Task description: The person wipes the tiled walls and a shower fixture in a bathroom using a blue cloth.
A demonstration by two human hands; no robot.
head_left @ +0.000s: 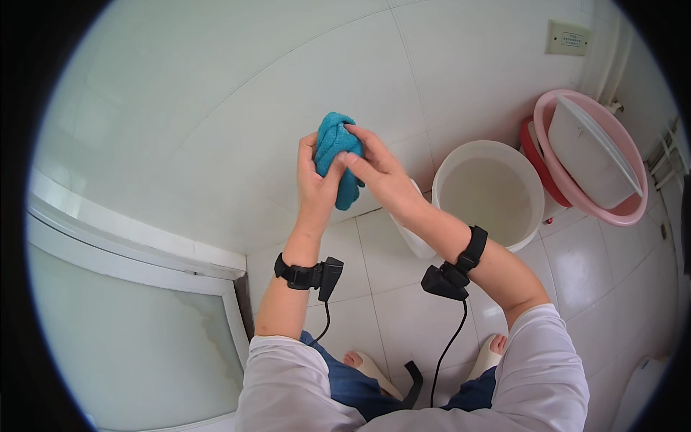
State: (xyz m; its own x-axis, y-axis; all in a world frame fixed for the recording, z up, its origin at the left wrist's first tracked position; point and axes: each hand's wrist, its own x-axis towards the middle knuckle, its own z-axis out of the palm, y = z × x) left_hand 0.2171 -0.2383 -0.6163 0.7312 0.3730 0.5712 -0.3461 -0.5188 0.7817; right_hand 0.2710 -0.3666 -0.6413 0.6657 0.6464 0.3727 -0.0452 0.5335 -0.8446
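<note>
A folded teal cloth point(333, 144) is held up in front of me, close to the white tiled wall. My left hand point(317, 176) grips it from the left side, fingers curled behind it. On the right side my right hand point(378, 173) presses it with thumb and fingers. Both thumbs meet near the cloth's middle, and its lower end hangs below them. The fingers behind the cloth are partly hidden. Black straps with small devices and cables circle both wrists.
A large white bucket point(437, 189) with cloudy liquid stands at the right, a white container point(416, 241) beside it, partly behind my right forearm. Farther right, a pink basin point(633, 209) holds a white basin point(590, 155). A framed glass door point(137, 324) is at lower left.
</note>
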